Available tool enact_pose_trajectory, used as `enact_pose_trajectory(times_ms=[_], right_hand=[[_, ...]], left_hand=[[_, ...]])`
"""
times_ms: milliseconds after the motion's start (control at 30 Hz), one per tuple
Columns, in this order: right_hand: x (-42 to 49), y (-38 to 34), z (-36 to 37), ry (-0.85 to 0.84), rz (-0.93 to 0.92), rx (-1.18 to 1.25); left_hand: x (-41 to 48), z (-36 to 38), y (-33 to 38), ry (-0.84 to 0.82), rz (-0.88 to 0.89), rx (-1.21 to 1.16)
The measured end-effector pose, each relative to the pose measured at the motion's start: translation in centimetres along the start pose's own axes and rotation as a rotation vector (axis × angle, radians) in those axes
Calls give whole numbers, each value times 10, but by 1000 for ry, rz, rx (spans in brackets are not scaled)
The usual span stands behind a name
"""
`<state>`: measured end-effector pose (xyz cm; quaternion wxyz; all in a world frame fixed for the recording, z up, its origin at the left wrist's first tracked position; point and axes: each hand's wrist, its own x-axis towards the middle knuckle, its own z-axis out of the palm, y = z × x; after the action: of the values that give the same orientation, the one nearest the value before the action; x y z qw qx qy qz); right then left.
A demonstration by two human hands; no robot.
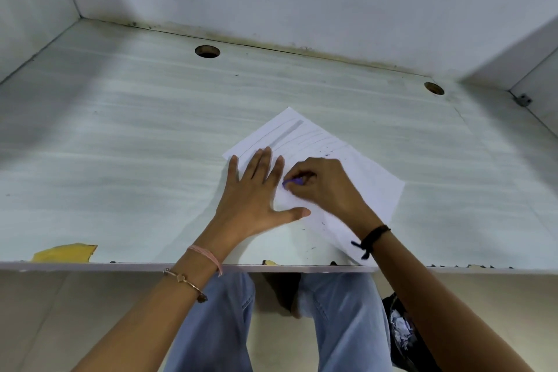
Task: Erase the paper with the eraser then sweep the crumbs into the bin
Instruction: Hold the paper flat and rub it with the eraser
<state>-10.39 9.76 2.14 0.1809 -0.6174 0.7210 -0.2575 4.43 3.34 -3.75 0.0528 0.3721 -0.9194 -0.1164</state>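
A white lined sheet of paper [365,178] lies turned like a diamond on the pale desk [120,136]. My left hand [256,193] lies flat with spread fingers on the paper's left part, pressing it down. My right hand [323,187] pinches a small purple eraser [294,182] against the sheet just right of my left fingers. Dark crumbs [327,151] are scattered on the paper above my right hand, and a few lie near the desk's front edge [312,248]. A dark bin [401,332] with crumpled white paper sits on the floor below my right forearm.
Two round cable holes [207,51] [434,88] pierce the back of the desk. White partition walls close in the back and both sides. A yellow scrap of tape [65,252] sticks near the front left edge. My legs in blue jeans [341,320] are under the desk.
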Motion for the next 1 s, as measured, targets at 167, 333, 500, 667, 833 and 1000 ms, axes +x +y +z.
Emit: enact_pose_trajectory(times_ms=[167,333,500,667,833,1000], right_hand=[[13,5,-6,113,59,-33],[12,11,-9,80,68,-15],[4,-1,0,20,13,-54],[16,20,-17,152,136,-8],[-3,-4,9,16,-8,-37],[17,25,-12,168,120,30]], left_hand=[[0,1,0,-5,3,-11],[0,1,0,-6,5,5],[0,2,0,2,11,10],[0,-1,0,-19,7,21],[0,2,0,7,11,17],[0,0,0,-17,7,12]])
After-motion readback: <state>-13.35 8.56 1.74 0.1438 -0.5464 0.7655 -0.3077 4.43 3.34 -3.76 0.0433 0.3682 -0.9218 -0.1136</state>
